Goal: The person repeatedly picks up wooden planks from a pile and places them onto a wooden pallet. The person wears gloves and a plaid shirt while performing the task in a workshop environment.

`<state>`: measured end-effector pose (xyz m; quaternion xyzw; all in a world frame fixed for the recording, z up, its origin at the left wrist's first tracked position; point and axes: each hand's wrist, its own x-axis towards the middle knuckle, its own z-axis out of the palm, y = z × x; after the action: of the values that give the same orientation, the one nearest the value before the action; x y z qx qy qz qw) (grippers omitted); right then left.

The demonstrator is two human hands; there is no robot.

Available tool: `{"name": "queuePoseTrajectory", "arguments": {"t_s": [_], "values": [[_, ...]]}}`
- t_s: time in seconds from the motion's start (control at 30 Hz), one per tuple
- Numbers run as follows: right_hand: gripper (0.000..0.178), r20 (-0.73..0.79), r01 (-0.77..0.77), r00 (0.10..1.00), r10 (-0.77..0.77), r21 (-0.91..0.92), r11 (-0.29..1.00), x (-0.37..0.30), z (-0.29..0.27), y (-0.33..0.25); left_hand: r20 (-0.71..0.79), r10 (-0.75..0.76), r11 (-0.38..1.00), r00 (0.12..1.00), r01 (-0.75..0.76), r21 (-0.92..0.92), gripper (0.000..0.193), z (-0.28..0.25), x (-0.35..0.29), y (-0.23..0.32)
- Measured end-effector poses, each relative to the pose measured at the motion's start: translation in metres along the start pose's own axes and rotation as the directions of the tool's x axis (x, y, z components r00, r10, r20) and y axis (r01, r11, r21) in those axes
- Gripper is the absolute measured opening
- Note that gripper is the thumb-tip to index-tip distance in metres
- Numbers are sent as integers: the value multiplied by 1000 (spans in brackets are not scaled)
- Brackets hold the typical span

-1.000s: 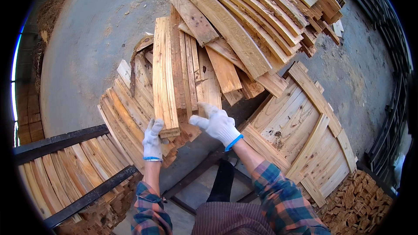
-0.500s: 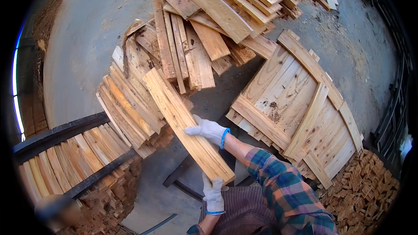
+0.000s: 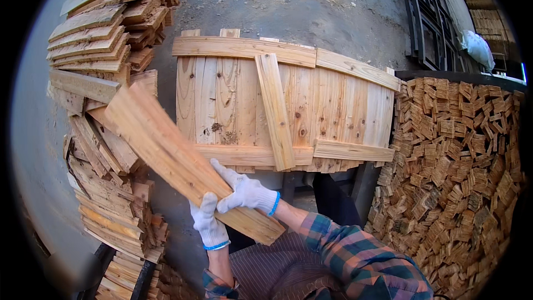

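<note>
Grey floor [image 3: 266, 8] forms the background of the head view I monitor, with a board stack [image 3: 91, 34] left of a slatted panel [image 3: 347, 114]. I read both gloved hands as closed on one slanted wooden board [image 3: 166, 147]: left hand [image 3: 209, 225] at its left edge, right hand [image 3: 250, 191] at its right. From my viewpoint, it overlaps the panel's near left corner; one batten [image 3: 275, 112] spans the panel's far and near edges.
</note>
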<state>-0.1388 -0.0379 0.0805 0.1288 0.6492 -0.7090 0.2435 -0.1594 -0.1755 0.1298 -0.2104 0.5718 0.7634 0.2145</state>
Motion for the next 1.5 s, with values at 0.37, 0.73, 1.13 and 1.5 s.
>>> {"name": "queuePoseTrajectory", "arguments": {"t_s": [0.37,0.73,1.13,1.5], "values": [[88,-661,-296,751,5,-330,897,44,-161,71,190,-317,922,929,255,293,82,27,227,-72],[79,-582,-583,706,404,-152,798,95,-126,99,116,348,-91,930,-89,992,116,92,175,-105],[94,-717,-502,689,106,-366,784,110,-91,58,102,250,150,963,-143,978,104,20,220,-32],[120,-769,-674,603,213,-348,652,180,-62,5,93,218,194,972,-136,971,105,-8,241,-44]]}}
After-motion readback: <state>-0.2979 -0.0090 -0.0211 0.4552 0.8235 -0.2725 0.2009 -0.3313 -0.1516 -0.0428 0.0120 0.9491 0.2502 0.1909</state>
